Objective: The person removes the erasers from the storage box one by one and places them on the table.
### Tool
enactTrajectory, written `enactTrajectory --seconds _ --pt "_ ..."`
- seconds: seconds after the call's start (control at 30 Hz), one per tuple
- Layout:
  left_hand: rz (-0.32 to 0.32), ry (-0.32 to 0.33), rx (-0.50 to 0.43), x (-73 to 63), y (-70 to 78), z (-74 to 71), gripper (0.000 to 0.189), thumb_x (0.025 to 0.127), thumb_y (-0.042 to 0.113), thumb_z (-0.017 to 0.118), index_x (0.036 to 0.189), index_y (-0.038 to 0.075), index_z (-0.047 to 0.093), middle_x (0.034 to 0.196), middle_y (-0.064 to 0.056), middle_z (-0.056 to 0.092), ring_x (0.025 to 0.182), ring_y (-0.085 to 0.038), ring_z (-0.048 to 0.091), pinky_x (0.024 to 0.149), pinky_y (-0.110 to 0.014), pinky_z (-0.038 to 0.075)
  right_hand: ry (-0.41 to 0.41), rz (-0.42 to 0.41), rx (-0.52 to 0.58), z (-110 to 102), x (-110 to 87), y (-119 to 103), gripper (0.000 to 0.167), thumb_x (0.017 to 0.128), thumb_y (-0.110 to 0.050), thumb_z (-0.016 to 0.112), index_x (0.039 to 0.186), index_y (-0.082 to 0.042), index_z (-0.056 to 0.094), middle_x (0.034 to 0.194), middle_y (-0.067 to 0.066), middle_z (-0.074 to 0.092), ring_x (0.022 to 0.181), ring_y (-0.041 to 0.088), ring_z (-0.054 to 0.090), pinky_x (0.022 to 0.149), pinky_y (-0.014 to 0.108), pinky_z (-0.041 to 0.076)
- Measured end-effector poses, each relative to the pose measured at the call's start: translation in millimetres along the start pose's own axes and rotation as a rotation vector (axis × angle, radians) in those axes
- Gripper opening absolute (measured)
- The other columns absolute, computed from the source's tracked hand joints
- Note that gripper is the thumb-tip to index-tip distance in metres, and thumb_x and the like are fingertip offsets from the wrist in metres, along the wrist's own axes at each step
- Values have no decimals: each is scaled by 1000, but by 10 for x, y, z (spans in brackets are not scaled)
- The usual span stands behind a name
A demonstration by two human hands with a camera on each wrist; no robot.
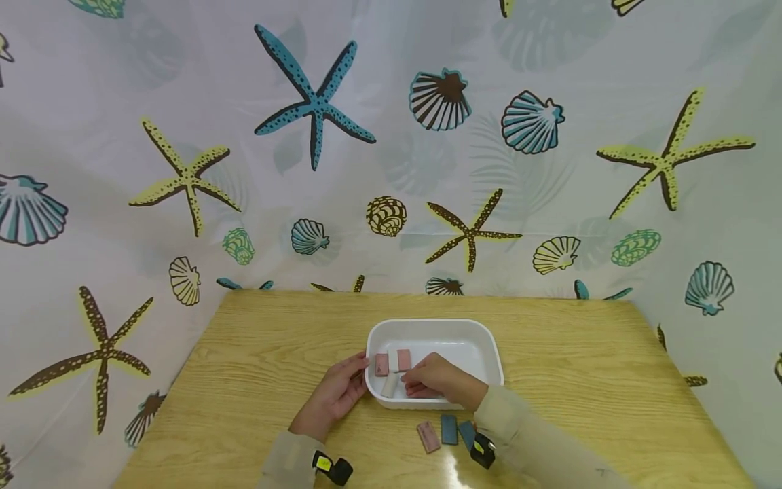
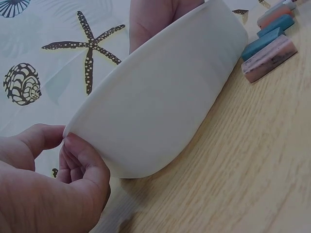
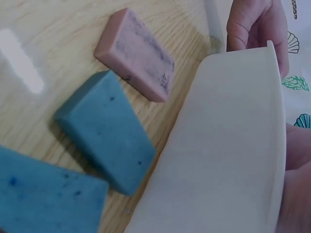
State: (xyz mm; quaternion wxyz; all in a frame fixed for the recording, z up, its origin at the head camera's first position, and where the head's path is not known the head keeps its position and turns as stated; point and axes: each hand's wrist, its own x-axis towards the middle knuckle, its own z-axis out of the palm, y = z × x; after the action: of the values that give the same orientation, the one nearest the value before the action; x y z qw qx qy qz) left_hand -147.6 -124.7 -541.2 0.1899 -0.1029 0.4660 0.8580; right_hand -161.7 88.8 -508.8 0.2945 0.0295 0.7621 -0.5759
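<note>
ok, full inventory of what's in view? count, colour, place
Table: 1, light wood grain, under the tray
Cloth: sheet count unclear, white with starfish and shell prints, around the table
Tray: 1, white, on the table
Pink erasers: 2, pink, in the tray's left half
White erasers: 2, white, same half
Smudged eraser: 1, pink, on the table, near side of the tray
Blue erasers: 2, blue, beside it
Part-hidden eraser: at least 1, orange-pink and grey, past the blue ones
Wrist cameras: 2, black and yellow, one per wrist
Sleeves: 2, beige, forearms
Left hand: 1, bare, pinching the tray's rim
Right hand: 1, bare, in the tray, contents unclear
</note>
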Motion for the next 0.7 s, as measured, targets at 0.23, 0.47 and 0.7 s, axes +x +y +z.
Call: enactTrajectory --seconds 0.23,0.47,0.7 --pt "7 -3 15 -7 1 30 47 94 8 52 136 -7 34 117 -14 54 96 -14 54 83 -28 48 48 -52 -109 124 72 -61 23 83 -15 69 80 7 65 67 13 64 57 14 61 60 29 54" --pt "10 0 0 31 1 32 46 95 7 51 136 -7 34 117 -14 55 96 -14 55 83 -29 48 117 -156 -287 185 101 -101 27 81 -18 72 71 6 64 63 12 64 54 16 61 54 28 52" --pt "13 8 2 65 1 32 47 94 8 52 136 -7 34 119 -15 54 95 -13 55 82 -29 49 157 -233 -449 221 129 -105 26 77 -18 74 63 -1 60 52 7 57 46 11 52 44 21 40"
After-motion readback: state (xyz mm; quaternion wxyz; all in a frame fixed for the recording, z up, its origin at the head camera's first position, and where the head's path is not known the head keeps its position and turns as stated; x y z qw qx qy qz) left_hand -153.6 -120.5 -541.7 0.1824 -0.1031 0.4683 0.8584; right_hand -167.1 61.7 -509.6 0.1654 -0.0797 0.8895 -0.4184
